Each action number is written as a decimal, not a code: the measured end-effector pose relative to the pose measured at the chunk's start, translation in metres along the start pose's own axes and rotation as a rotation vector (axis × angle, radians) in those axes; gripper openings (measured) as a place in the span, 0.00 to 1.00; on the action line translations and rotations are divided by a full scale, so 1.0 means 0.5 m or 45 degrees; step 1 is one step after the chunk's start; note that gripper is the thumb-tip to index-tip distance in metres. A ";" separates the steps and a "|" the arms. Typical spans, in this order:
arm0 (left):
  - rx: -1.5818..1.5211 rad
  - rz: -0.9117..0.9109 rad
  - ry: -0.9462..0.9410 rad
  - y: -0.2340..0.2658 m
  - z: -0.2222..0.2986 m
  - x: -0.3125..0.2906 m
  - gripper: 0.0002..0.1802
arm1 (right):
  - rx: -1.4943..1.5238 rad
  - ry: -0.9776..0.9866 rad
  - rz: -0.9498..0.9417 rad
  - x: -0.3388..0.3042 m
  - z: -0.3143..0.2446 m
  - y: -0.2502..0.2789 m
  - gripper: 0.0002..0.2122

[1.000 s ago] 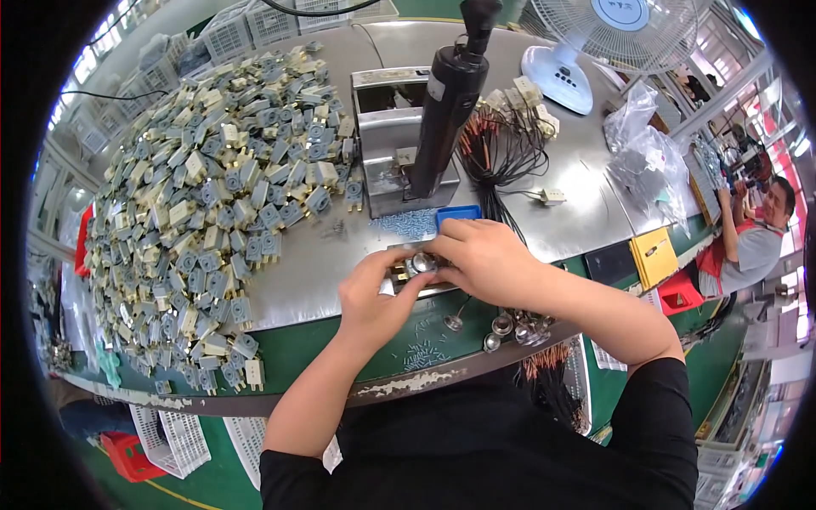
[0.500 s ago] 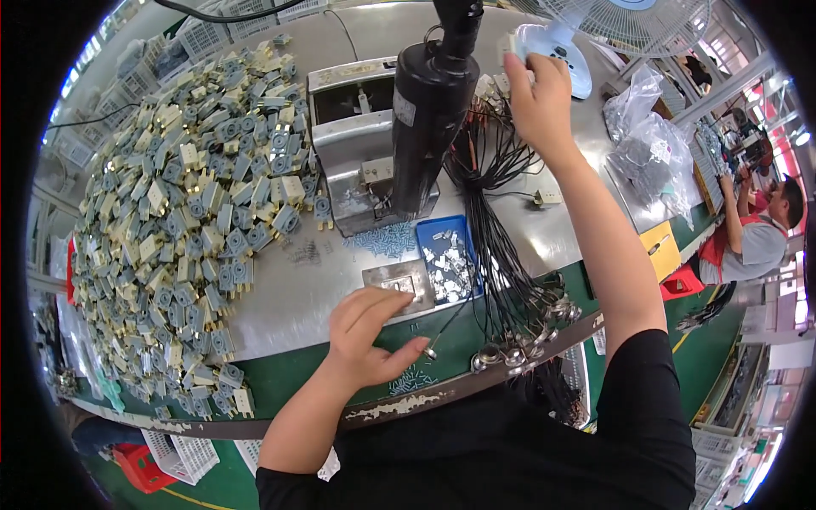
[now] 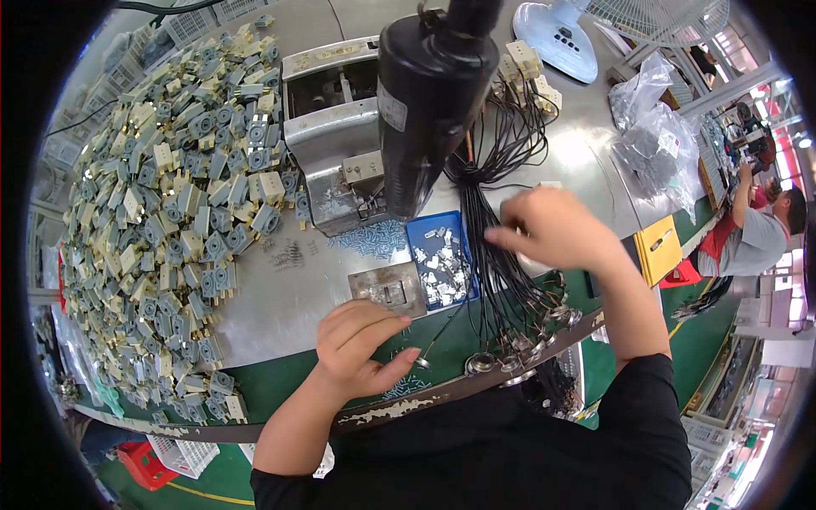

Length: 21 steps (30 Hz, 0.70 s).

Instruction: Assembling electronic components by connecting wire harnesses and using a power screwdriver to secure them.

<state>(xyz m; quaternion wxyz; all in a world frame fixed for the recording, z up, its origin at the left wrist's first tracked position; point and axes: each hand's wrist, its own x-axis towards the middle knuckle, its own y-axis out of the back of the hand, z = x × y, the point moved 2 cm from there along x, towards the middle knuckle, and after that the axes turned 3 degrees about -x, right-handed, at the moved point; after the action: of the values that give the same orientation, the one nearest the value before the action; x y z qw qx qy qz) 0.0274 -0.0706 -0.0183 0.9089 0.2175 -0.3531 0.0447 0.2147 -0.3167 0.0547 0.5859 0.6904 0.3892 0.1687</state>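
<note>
My left hand rests at the near edge of a flat metal fixture plate. Its thumb and fingers are apart, with nothing seen between them. Just beyond the thumb tip lies a small round metal part with a thin dark lead. My right hand hovers over the right side of a bundle of black cables, fingers bent and thumb apart, slightly blurred; no object shows in it. Cream plugs sit at the bundle's far end, round metal ends at its near end. A blue tray holds small shiny metal pieces.
A black cylinder on a metal press stands mid-table. Bluish screws lie before it. Grey-and-cream plug housings are heaped at left. At right are a fan base, plastic bags, a yellow pad and another person.
My right hand has come back from the plugs at the far end to above the cables' middle. My left hand has shifted slightly left, and the whole view has moved a little.
</note>
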 end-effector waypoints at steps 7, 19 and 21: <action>-0.040 -0.016 -0.042 -0.010 0.014 0.005 0.14 | 0.130 -0.034 0.265 -0.023 0.012 -0.037 0.14; 0.010 0.008 -0.019 -0.005 0.045 -0.001 0.11 | 0.824 -0.262 0.289 -0.006 0.065 -0.063 0.15; 0.001 -0.007 -0.019 -0.004 0.053 0.005 0.10 | 1.193 -0.400 0.136 -0.020 0.048 -0.070 0.20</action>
<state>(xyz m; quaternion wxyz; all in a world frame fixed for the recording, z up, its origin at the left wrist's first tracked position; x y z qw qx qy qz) 0.0131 -0.0836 -0.0001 0.9062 0.2193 -0.3593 0.0408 0.2128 -0.3400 0.0181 0.2548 0.9156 0.2944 -0.1006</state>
